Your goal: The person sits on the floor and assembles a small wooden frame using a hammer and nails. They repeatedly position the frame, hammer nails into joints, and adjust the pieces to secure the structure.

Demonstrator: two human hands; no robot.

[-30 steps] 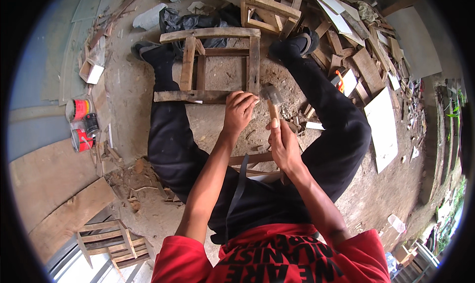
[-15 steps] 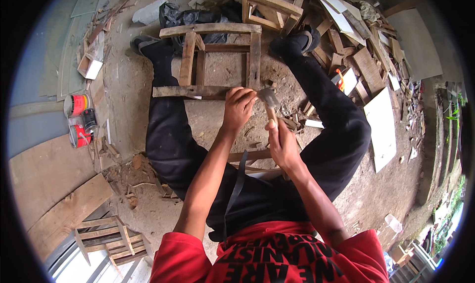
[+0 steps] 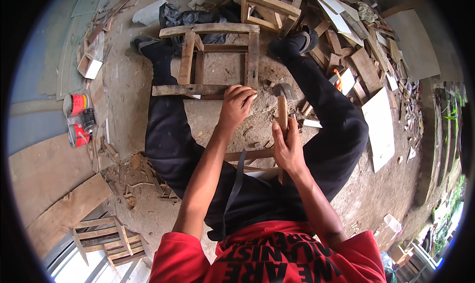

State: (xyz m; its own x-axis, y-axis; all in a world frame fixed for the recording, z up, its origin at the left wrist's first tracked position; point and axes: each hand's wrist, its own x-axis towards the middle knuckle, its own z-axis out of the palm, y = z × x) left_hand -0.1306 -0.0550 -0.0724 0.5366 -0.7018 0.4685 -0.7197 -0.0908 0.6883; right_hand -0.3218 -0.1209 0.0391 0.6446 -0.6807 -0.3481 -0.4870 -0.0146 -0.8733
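Between my legs a wooden frame of rough old battens lies on the ground, its near rail toward me. My left hand is closed at the right end of that rail, fingers curled over the corner. Something small and pale shows at its fingertips, too small to name. A hammer is in my right hand, which wraps its wooden handle. The metal hammer head is up, to the right of the frame's corner and apart from it.
A second wooden frame stands at the far end beside a heap of scrap wood. Black plastic lies behind the frame. Red and black cans are at the left. An orange-handled tool lies near my right leg.
The hammer has swung away from the frame's corner, to the right, with my right hand shifting slightly right. My left hand stays at the corner.
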